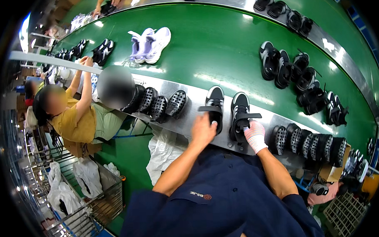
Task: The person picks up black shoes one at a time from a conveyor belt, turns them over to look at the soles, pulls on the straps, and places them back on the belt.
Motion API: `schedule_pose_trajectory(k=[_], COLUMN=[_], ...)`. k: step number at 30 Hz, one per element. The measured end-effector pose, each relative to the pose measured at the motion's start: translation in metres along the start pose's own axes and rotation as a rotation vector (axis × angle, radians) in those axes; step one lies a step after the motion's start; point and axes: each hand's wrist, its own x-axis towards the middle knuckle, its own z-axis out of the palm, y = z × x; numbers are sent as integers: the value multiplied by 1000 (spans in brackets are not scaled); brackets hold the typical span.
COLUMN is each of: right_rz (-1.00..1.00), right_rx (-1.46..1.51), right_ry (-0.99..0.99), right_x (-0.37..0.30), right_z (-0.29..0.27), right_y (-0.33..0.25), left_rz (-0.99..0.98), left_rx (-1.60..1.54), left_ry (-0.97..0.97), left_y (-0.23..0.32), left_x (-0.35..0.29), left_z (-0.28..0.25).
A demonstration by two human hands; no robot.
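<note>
Two black, grey and white sneakers stand side by side on the metal ledge in front of me, toes pointing away, straps sticking out sideways. My bare left hand (204,129) is closed at the opening of the left sneaker (215,99), its thumb at the collar. Wearing a striped knit glove, my right hand (256,136) grips the right sneaker (240,104) at its rear opening. The fingertips inside the openings are partly hidden.
Perforated black shoe-shaped pieces line the metal ledge (193,118) left (158,108) and right (307,143). Beyond runs a green belt (203,42) carrying lavender sneakers (150,45) and several black ones (281,67). A co-worker (74,118) sits at left, near a wire cart (96,205).
</note>
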Motion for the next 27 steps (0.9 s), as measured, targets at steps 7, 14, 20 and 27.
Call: schedule_pose_trajectory(k=[7, 14, 20, 27], right_rz=[112, -135, -95, 280], right_rx=[-104, 292, 460, 1497], right_ry=[-200, 117, -77, -414], right_x=[-10, -43, -42, -49], right_z=[-52, -83, -60, -54], right_y=[-6, -76, -147, -213], left_rz=[156, -163, -20, 589], left_rx=[-270, 297, 185, -282], left_ry=[72, 580, 619, 332], left_y=[0, -121, -134, -1], left_x=[-9, -24, -36, -37], left_z=[-1, -102, -132, -142])
